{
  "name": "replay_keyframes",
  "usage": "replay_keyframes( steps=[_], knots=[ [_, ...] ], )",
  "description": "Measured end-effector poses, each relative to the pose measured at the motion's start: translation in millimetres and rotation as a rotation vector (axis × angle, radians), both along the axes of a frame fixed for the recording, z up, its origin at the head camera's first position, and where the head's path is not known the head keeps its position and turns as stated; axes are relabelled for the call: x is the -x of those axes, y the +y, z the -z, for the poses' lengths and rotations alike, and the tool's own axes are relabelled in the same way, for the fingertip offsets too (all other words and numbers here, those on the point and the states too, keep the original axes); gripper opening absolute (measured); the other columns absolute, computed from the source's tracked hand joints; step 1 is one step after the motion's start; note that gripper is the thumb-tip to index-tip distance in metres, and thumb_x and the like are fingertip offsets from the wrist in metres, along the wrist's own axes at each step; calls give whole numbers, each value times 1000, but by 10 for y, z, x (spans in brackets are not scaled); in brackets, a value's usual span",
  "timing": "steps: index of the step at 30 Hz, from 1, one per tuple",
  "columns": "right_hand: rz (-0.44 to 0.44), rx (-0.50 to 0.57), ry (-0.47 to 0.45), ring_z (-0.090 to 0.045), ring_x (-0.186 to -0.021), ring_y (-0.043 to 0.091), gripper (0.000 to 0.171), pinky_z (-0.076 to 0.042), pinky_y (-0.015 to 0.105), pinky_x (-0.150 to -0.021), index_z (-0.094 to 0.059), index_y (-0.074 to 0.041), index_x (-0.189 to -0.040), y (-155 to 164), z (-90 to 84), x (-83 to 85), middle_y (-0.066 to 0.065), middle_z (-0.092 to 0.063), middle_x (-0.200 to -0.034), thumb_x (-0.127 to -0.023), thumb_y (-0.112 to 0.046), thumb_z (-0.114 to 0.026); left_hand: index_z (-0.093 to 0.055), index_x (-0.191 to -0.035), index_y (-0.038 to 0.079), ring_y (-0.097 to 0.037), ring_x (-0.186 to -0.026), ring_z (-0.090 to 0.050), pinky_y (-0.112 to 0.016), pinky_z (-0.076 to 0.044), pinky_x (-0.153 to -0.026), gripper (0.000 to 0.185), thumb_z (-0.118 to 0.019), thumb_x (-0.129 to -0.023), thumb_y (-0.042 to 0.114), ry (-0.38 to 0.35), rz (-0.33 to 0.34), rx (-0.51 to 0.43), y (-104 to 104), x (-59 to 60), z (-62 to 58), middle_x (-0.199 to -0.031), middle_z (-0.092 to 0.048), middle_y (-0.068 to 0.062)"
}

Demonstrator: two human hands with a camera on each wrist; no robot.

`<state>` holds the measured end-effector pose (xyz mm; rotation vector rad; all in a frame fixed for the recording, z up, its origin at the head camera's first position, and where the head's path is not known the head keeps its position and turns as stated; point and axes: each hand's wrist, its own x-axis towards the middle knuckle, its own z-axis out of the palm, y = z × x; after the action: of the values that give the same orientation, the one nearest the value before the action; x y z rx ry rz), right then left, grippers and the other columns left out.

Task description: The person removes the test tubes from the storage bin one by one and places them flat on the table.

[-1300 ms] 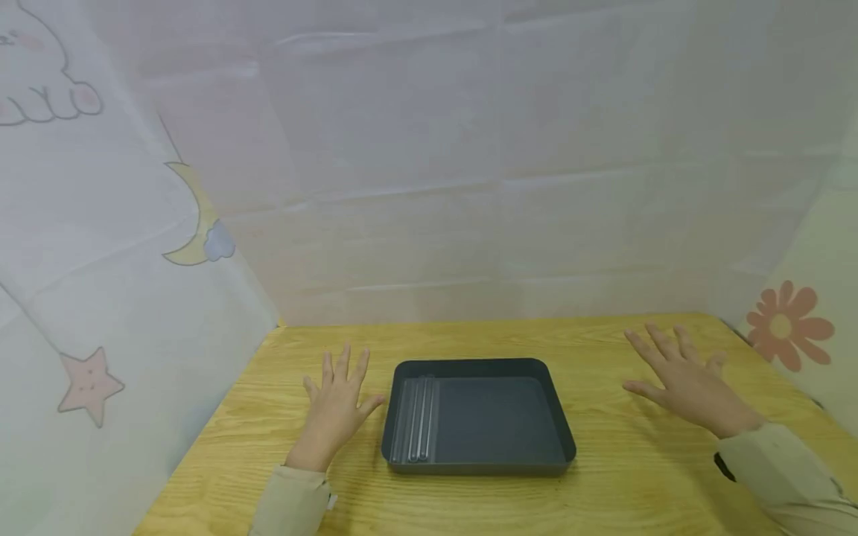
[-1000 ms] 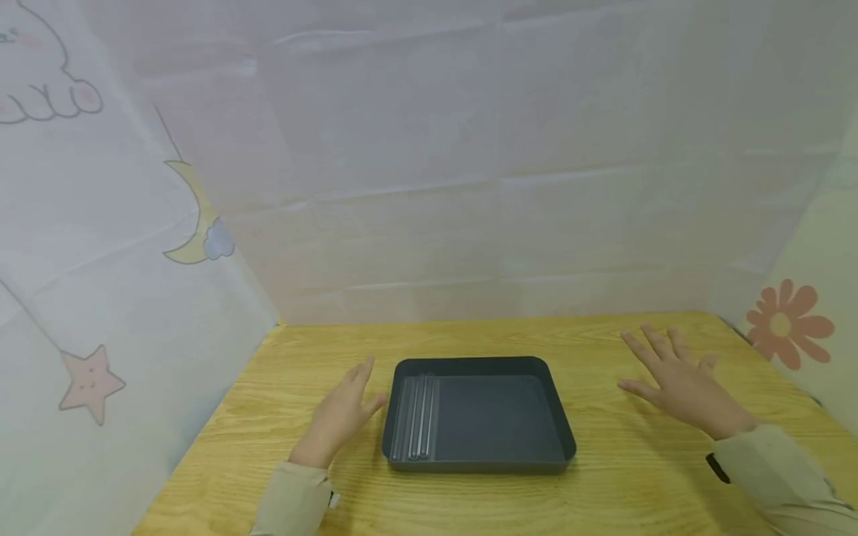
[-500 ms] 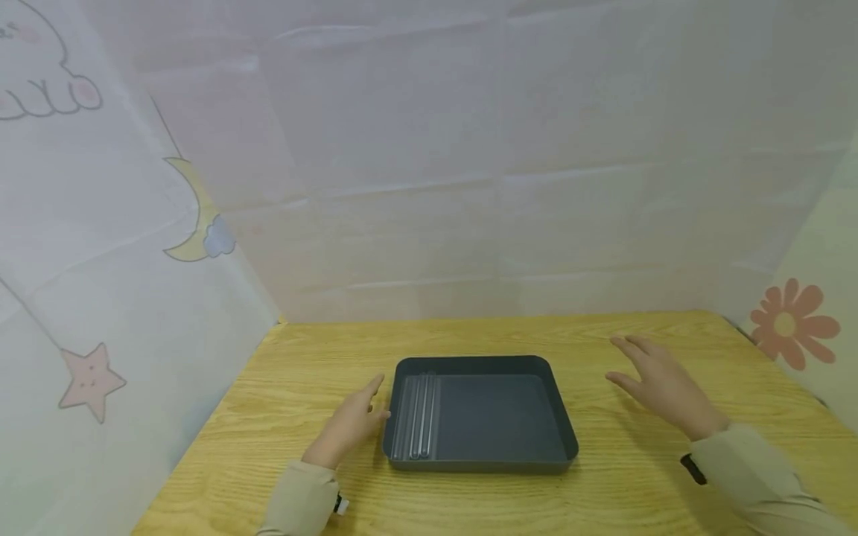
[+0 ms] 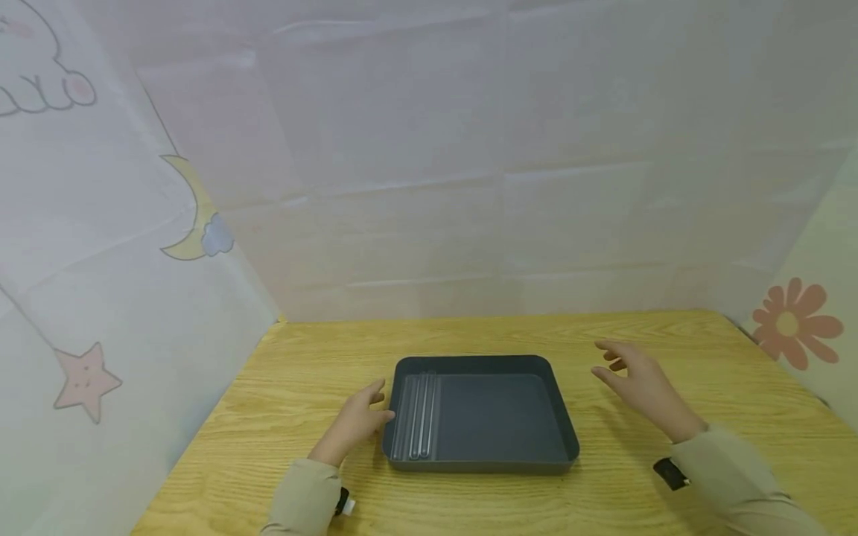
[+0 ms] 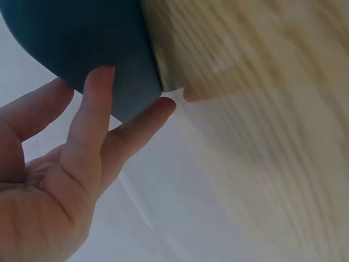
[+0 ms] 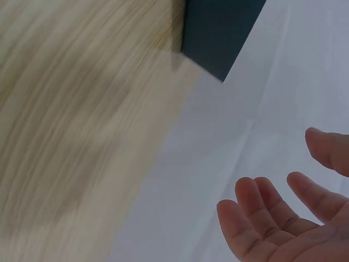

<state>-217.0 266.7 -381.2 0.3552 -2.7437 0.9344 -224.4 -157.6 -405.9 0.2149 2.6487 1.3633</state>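
A dark grey rectangular tray [image 4: 499, 467] lies on the wooden table in the head view. Along its left side rest clear tubes [image 4: 421, 420] with rounded near ends, side by side. My left hand [image 4: 355, 423] is at the tray's left wall, fingers loosely bent and thumb tip right at the rim. In the left wrist view, the fingers [image 5: 87, 134] overlap the tray's outer wall [image 5: 131, 60]. To the right of the tray, my right hand [image 4: 637, 380] hovers above the table with relaxed fingers and holds nothing. The right wrist view shows a gap between its fingers [image 6: 251, 213] and the tray's corner [image 6: 218, 33].
The wooden table [image 4: 288, 365] extends round the tray on all sides. Pale wall sheets [image 4: 415, 149] stand behind and at both sides, printed with a moon [image 4: 191, 223], a star [image 4: 87, 382] and a flower [image 4: 798, 324]. Dark bands [image 4: 670, 473] show at the sleeve cuffs.
Both hands have moved inward toward the tray, the left one right up to its left wall. Their spread fingers have drawn together and bent loosely. The tray and tubes have stayed put.
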Motion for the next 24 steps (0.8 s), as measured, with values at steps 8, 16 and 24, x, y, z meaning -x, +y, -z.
replay_keyframes(
  steps=[8,16,24],
  knots=[
    [-29,206,-137,-57,-100,39,53,-51,46,-74,-43,11,-139,-120,-3,6,25,-56,-114,-98,-19,-60,-43,-136,-16,-36,-90,-66,-40,-56,-66,53,-62,-87,-11,-21,-27,-56,38,24,5,-131,-47,-39],
    [-90,425,-293,-58,-100,33,56,-52,48,-81,-34,11,-143,-214,-1,6,24,-52,-116,-101,-19,-54,-46,-137,-12,-29,-90,-66,-38,-55,-63,52,-60,-87,-12,-48,-32,-67,56,51,20,-128,-52,-35],
    [-118,582,-407,-55,-110,38,57,-50,49,-87,-27,10,-146,-309,26,28,31,-46,-128,-102,-18,-52,-43,-138,-13,-32,-95,-66,-38,-56,-64,52,-58,-89,-14,-85,-52,-99,71,45,6,-123,-55,-36]
  ],
)
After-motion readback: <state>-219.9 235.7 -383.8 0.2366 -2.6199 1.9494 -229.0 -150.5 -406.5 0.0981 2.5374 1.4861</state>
